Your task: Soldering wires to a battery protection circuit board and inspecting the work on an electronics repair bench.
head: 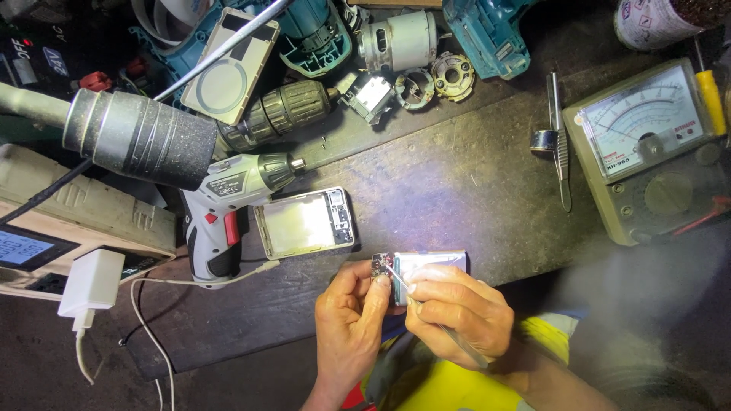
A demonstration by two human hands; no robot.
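Observation:
My left hand [352, 320] pinches a small dark circuit board [380, 265] at the near edge of the wooden bench. Attached beside the board is a flat silver battery pack [434, 261], partly covered by my fingers. My right hand [457, 308] grips a thin metal tool [397, 281] like a pen, its tip touching the circuit board. An open white case half [304, 222] lies just beyond my hands.
A grey and red cordless screwdriver [228, 205] lies left of the case. An analog multimeter [655, 148] and tweezers [560, 141] sit at right. Motor parts [396, 42], a drill chuck [282, 110] and teal tool housings crowd the back. A white charger [93, 283] hangs at left.

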